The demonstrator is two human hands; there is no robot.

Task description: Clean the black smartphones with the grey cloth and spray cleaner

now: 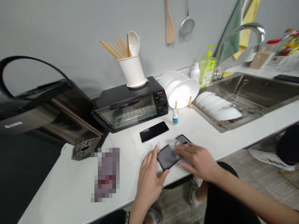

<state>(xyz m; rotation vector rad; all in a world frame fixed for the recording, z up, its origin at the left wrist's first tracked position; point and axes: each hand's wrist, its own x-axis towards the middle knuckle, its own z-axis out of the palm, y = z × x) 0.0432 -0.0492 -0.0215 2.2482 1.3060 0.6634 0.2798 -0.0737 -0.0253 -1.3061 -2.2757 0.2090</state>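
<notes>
A phone [167,157] with a black rim and a grey face lies flat on the white counter. My left hand [150,174] grips its left end, fingers at the far edge and thumb at the near corner. With slightly blurred fingers, my right hand [198,160] presses a crumpled whitish wipe [173,143] on the phone's face. Farther back lies a second, black phone [154,132], apart from both hands. Beside that one stands a small white bottle [175,117] with a blue label.
A toaster oven [130,109] stands behind, bearing a white utensil holder [133,71]. Plates [184,91] rest in a rack beside the sink [221,127], which holds bowls [217,107]. On the left are a black appliance [46,124] and a pixelated patch [107,174].
</notes>
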